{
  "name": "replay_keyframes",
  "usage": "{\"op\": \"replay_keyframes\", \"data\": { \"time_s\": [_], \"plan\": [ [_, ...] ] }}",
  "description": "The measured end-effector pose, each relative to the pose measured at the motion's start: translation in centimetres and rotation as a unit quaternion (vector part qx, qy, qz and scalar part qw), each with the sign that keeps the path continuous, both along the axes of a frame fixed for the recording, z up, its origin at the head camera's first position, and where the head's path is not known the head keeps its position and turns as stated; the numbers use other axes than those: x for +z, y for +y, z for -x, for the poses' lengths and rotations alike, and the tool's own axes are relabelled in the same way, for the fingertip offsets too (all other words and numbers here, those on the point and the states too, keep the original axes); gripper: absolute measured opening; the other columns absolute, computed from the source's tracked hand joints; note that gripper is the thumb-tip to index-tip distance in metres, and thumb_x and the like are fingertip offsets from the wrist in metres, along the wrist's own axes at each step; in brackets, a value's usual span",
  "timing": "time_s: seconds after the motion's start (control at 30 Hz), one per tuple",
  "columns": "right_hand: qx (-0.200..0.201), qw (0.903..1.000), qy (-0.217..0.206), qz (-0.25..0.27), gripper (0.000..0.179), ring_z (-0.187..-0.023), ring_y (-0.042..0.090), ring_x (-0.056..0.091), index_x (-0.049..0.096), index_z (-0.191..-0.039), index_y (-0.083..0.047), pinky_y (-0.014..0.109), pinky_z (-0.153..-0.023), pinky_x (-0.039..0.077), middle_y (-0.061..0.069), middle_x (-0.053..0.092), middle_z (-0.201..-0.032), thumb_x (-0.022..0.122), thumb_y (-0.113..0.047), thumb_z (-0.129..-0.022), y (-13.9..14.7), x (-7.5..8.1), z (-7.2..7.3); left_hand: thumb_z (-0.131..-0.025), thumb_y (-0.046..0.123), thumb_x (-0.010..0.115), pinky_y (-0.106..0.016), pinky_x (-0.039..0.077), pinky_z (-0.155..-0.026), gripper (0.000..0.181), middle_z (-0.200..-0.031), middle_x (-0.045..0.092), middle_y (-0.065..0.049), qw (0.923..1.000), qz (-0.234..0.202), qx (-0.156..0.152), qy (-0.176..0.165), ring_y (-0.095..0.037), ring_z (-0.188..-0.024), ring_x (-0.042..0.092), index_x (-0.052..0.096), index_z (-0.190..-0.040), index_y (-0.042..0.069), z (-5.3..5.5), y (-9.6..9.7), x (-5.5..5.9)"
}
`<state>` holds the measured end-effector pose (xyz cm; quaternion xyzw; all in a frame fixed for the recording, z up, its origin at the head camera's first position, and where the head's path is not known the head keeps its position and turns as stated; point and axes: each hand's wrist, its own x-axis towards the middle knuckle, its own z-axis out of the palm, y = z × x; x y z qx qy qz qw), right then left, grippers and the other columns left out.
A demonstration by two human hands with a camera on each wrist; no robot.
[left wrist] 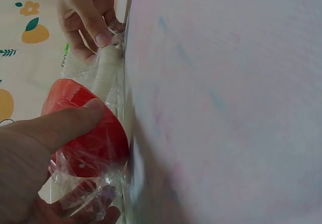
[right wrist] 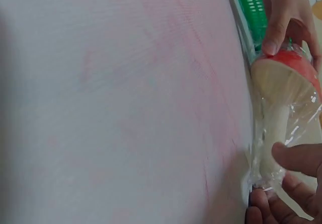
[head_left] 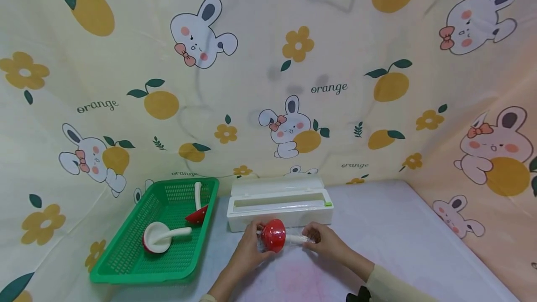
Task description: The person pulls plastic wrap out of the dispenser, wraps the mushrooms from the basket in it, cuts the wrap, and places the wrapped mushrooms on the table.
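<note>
A toy mushroom (head_left: pixel 274 236) with a red, white-dotted cap and a white stem lies sideways between both hands, wrapped in clear cling film. My left hand (head_left: pixel 250 249) holds the cap end; in the left wrist view its thumb presses the red cap (left wrist: pixel 75 133), fingers below among crumpled film. At the stem's free end, my right hand (head_left: pixel 327 242) pinches the stem (right wrist: pixel 275 133) and gathered film. Just behind the hands stands a white cling film dispenser (head_left: pixel 278 219) with its lid raised and a green slider at its right end.
To the left, a green plastic basket (head_left: pixel 142 271) holds a mushroom (head_left: pixel 157 237) with its white underside up and another mushroom (head_left: pixel 197 213) with its stem upward. A pale table cover (head_left: pixel 377 218) meets a patterned cloth backdrop (head_left: pixel 260 73) behind.
</note>
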<state>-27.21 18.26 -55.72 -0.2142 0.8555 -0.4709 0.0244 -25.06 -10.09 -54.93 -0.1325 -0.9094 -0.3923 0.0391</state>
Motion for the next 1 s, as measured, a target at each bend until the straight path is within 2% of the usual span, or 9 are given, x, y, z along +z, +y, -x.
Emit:
{"op": "replay_keyframes", "data": {
  "time_s": [0.2,0.27,0.37,0.5,0.67,0.77,0.87,1.0],
  "plan": [
    [-0.029,0.9994,-0.014,0.007,0.026,-0.083,0.014,0.062,0.069,-0.111,-0.001,0.023,-0.069,0.053,0.004,0.069,-0.094,0.083,-0.013,-0.094,0.5,0.5,-0.6,-0.072,0.017,0.101,-0.059,0.05,-0.111,0.087,-0.135,0.057,-0.01,1.0,0.008,-0.003,-0.003,-0.036,-0.131,0.059,0.046,-0.139,0.01,-0.4,-0.1,0.5],
    [-0.056,0.9982,-0.015,0.012,0.027,-0.083,0.015,0.062,0.069,-0.111,0.0,0.023,-0.068,0.052,0.004,0.069,-0.093,0.084,-0.015,-0.094,0.8,0.7,-0.8,-0.073,0.02,0.101,-0.059,0.051,-0.11,0.088,-0.135,0.057,-0.011,0.9999,0.012,-0.002,-0.007,-0.036,-0.131,0.059,0.046,-0.141,0.01,-0.6,-0.2,0.6],
    [-0.119,0.9925,-0.016,0.023,0.035,-0.083,0.016,0.062,0.066,-0.111,0.0,0.023,-0.07,0.053,0.004,0.069,-0.092,0.087,-0.021,-0.092,1.1,0.9,-0.7,-0.075,0.025,0.1,-0.058,0.052,-0.109,0.088,-0.135,0.056,-0.01,0.9998,0.012,0.002,-0.016,-0.035,-0.131,0.059,0.046,-0.143,0.01,-0.9,-0.2,0.7],
    [-0.203,0.9789,-0.003,0.028,0.054,-0.088,0.016,0.062,0.057,-0.117,0.001,0.025,-0.076,0.053,0.009,0.067,-0.1,0.091,-0.029,-0.088,1.8,0.7,0.0,-0.078,0.028,0.099,-0.057,0.053,-0.108,0.087,-0.135,0.055,-0.009,0.9995,0.01,0.011,-0.027,-0.033,-0.13,0.058,0.046,-0.144,0.012,-0.9,0.0,0.9],
    [-0.264,0.9645,-0.001,0.013,0.092,-0.105,0.031,0.061,0.035,-0.14,0.0,0.037,-0.084,0.052,0.021,0.057,-0.122,0.091,-0.048,-0.085,2.7,0.9,1.1,-0.079,0.03,0.098,-0.057,0.054,-0.108,0.085,-0.136,0.055,-0.009,0.9991,0.003,0.017,-0.039,-0.033,-0.13,0.058,0.045,-0.143,0.013,-0.9,0.0,1.0],
    [-0.275,0.9613,-0.008,0.012,0.111,-0.119,0.041,0.057,0.026,-0.152,0.001,0.05,-0.093,0.053,0.028,0.051,-0.136,0.09,-0.056,-0.083,2.9,1.2,1.8,-0.08,0.03,0.098,-0.058,0.054,-0.107,0.084,-0.136,0.055,-0.009,0.9989,0.0,0.02,-0.042,-0.032,-0.129,0.059,0.045,-0.143,0.013,-1.0,0.0,1.1],
    [-0.266,0.9634,-0.028,0.013,0.122,-0.134,0.048,0.051,0.019,-0.16,0.002,0.062,-0.105,0.05,0.032,0.042,-0.15,0.089,-0.061,-0.083,2.8,1.3,2.7,-0.081,0.031,0.097,-0.058,0.054,-0.107,0.083,-0.135,0.056,-0.008,0.999,-0.004,0.018,-0.04,-0.031,-0.127,0.059,0.045,-0.143,0.012,-1.0,0.0,1.0],
    [-0.253,0.9658,-0.057,0.008,0.127,-0.145,0.051,0.043,0.014,-0.165,0.001,0.067,-0.115,0.043,0.032,0.035,-0.161,0.087,-0.064,-0.083,2.5,1.1,3.8,-0.083,0.032,0.095,-0.058,0.054,-0.107,0.081,-0.134,0.057,-0.008,0.9991,-0.008,0.011,-0.039,-0.03,-0.125,0.06,0.045,-0.143,0.013,-1.0,0.0,0.9]
  ]
}}
